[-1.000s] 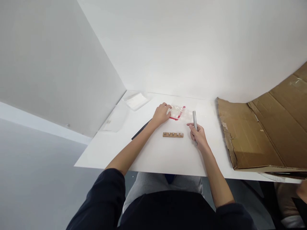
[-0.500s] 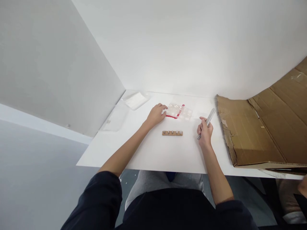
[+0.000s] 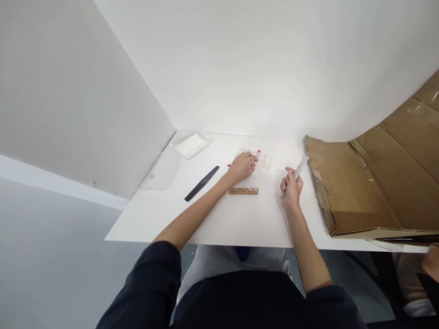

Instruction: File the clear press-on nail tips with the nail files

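White item (image 3: pixel 190 145) in bag (image 3: pixel 205 137), L hand (image 3: pixel 242 166) over pkt (image 3: pixel 264 164), grip unclear, R hand (image 3: pixel 292 187) gripping tool (image 3: pixel 302 167)

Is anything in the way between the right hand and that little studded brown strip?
Nothing visible: white tabletop alone lies between the right hand, gripping a silver pen-like tool, and the brown strip. The left forearm lies close by the strip's left end.
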Available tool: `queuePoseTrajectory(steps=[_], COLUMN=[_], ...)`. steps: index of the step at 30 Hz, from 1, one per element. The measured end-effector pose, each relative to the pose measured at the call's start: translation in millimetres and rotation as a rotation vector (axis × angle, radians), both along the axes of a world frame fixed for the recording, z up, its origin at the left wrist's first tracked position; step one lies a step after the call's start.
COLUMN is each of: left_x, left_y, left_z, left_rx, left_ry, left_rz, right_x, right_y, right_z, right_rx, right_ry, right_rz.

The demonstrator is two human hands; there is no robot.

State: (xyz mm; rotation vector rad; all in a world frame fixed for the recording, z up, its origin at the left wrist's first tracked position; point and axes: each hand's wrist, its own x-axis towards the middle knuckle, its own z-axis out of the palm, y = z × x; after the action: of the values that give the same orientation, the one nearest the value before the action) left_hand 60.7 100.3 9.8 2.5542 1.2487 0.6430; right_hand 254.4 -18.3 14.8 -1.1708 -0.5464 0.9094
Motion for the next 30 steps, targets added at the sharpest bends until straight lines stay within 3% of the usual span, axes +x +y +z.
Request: queuePoseTrajectory(steps=[7, 14, 30], left_x=[32.1, 32.2, 33.5], left_y=[2.8, 1.8, 2.2], left_z=[0.4, -1.7, 13.1], left_rx=[-0.005, -0.02, -0.058], left_ry=[0.038, 0.082, 0.161], left_rz=[-0.003, 0.025, 0.102], right_x=[-1.1, -2.4, -4.7], right_y=[0.1, -1.1, -0.2], right_z=[-0.5, 0.9, 2.6], right_rx=[0.002, 0.012, 0.022], right_ry=[-0.008, 0.023, 0.08], right_rz=[0.024, 0.036, 0.034])
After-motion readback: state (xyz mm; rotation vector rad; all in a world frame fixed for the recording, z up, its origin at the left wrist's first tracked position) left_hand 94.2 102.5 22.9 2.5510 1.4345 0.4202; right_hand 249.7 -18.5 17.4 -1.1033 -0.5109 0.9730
